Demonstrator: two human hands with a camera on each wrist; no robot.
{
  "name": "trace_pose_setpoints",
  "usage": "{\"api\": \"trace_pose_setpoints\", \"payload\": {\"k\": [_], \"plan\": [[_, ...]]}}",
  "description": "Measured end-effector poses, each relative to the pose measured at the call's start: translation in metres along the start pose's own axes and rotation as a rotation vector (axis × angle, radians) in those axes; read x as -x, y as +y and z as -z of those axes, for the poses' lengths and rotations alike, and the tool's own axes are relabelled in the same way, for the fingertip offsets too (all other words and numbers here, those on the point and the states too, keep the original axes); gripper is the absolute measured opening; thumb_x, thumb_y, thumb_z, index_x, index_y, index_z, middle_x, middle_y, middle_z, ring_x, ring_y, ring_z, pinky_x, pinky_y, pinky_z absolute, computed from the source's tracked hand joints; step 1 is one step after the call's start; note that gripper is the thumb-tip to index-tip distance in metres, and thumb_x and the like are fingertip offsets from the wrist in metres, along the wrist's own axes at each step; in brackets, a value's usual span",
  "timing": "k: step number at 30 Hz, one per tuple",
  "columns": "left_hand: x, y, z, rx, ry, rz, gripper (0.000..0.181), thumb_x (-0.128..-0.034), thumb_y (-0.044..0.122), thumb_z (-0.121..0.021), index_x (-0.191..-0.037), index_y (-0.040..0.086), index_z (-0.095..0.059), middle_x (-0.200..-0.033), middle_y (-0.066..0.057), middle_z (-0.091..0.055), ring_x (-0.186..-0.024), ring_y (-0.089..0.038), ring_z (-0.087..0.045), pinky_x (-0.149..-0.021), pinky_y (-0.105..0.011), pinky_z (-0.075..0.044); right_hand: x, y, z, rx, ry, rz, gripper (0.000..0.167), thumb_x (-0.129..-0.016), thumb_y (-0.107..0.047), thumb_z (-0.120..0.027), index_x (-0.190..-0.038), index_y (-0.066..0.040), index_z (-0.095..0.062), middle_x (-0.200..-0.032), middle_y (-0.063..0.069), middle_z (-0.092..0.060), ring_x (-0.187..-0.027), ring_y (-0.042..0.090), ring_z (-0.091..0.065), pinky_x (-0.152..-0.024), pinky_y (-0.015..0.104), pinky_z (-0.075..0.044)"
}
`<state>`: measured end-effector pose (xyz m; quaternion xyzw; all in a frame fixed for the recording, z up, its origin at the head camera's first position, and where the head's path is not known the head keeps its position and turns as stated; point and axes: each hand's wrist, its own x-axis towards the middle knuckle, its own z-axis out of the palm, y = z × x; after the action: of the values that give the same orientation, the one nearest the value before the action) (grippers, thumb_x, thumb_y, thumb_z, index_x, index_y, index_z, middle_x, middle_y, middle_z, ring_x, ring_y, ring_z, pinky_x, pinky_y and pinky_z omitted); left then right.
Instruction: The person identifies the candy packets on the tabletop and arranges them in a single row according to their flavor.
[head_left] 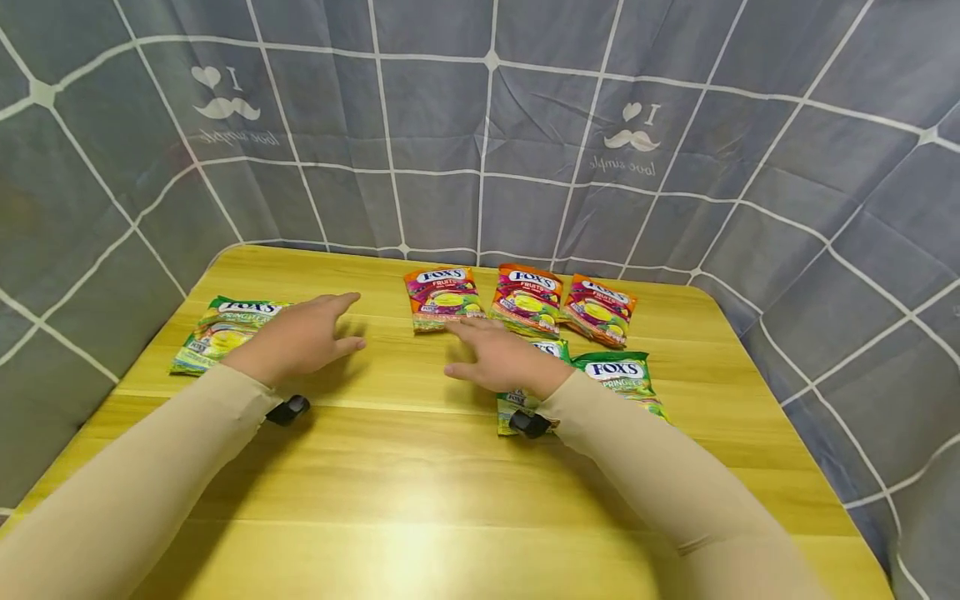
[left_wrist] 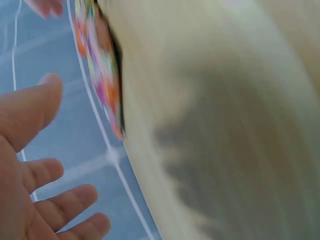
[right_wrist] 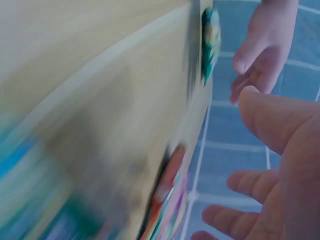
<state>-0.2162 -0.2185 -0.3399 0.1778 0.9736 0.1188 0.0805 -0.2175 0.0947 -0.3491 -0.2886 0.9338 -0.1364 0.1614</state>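
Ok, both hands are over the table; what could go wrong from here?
The right hand partly hides a green packet in the head view, so a grasp there might miss. The rightmost orange packet sits close to the middle orange packet, so picking up either could nudge the other.

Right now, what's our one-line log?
left hand: empty; right hand: empty; green rectangular Fox's packets: one at left, two at right; orange-purple rectangular Fox's packets: three; yellow wood-grain table: beneath
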Motion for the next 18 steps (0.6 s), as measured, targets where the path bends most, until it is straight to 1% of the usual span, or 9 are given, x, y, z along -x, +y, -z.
{"api": "trace_pose_setpoints", "payload": {"k": [2, 5, 8, 11, 13, 15, 18], "plan": [[-0.005, 0.018, -0.007, 0.017, 0.008, -0.032, 0.084, -0.1037, 0.048, -0.064, -0.166, 0.004, -0.028, -0.164, -0.028, -0.04, -0.15, -0.05, -0.041, -0.122, -0.065, -0.035, 0.013, 0.017, 0.0, -0.009, 0.003, -0.031, 0.081, -0.105, -0.052, -0.061, -0.17, -0.018, -0.025, -0.176, 0.012, -0.024, -0.165, 0.038, -0.013, -0.132, 0.057, -0.016], [-0.013, 0.045, -0.018, 0.06, -0.009, -0.073, 0.087, -0.1026, 0.049, -0.066, -0.167, 0.006, -0.027, -0.165, -0.026, -0.041, -0.151, -0.046, -0.042, -0.123, -0.062, -0.036, 0.03, 0.039, 0.0, -0.037, -0.006, -0.079, 0.083, -0.104, -0.051, -0.062, -0.17, -0.018, -0.024, -0.176, 0.012, -0.021, -0.164, 0.04, -0.011, -0.131, 0.061, -0.02], [-0.021, 0.072, -0.028, 0.103, -0.032, -0.111, 0.089, -0.1014, 0.051, -0.067, -0.167, 0.006, -0.027, -0.166, -0.023, -0.04, -0.153, -0.043, -0.041, -0.125, -0.058, -0.035, 0.046, 0.057, -0.002, -0.058, -0.008, -0.107, 0.084, -0.104, -0.05, -0.064, -0.17, -0.015, -0.024, -0.176, 0.014, -0.02, -0.163, 0.043, -0.013, -0.13, 0.064, -0.019], [-0.029, 0.098, -0.038, 0.122, -0.054, -0.151, 0.091, -0.1009, 0.053, -0.067, -0.167, 0.006, -0.027, -0.167, -0.019, -0.04, -0.154, -0.04, -0.041, -0.126, -0.055, -0.034, 0.058, 0.07, -0.005, -0.045, -0.002, -0.124, 0.086, -0.103, -0.05, -0.064, -0.169, -0.012, -0.024, -0.175, 0.016, -0.021, -0.162, 0.046, -0.016, -0.129, 0.065, -0.02], [-0.034, 0.113, -0.045, 0.119, -0.073, -0.172, 0.091, -0.1007, 0.055, -0.066, -0.168, 0.008, -0.027, -0.168, -0.017, -0.039, -0.154, -0.038, -0.04, -0.127, -0.053, -0.034, 0.064, 0.077, -0.006, -0.03, 0.001, -0.135, 0.086, -0.103, -0.052, -0.063, -0.169, -0.011, -0.025, -0.175, 0.018, -0.022, -0.161, 0.047, -0.018, -0.128, 0.064, -0.023], [-0.039, 0.125, -0.05, 0.109, -0.105, -0.189, 0.091, -0.101, 0.057, -0.064, -0.168, 0.01, -0.025, -0.169, -0.015, -0.039, -0.154, -0.037, -0.041, -0.127, -0.052, -0.033, 0.069, 0.082, -0.006, -0.025, 0.001, -0.151, 0.087, -0.103, -0.053, -0.063, -0.169, -0.011, -0.024, -0.175, 0.019, -0.021, -0.161, 0.047, -0.02, -0.127, 0.065, -0.027], [-0.044, 0.14, -0.058, 0.075, -0.147, -0.212, 0.092, -0.1004, 0.06, -0.063, -0.169, 0.011, -0.025, -0.168, -0.015, -0.04, -0.154, -0.038, -0.042, -0.127, -0.053, -0.034, 0.076, 0.089, -0.006, -0.029, -0.002, -0.175, 0.089, -0.102, -0.054, -0.064, -0.169, -0.012, -0.023, -0.175, 0.021, -0.02, -0.16, 0.048, -0.02, -0.125, 0.065, -0.029]]}}
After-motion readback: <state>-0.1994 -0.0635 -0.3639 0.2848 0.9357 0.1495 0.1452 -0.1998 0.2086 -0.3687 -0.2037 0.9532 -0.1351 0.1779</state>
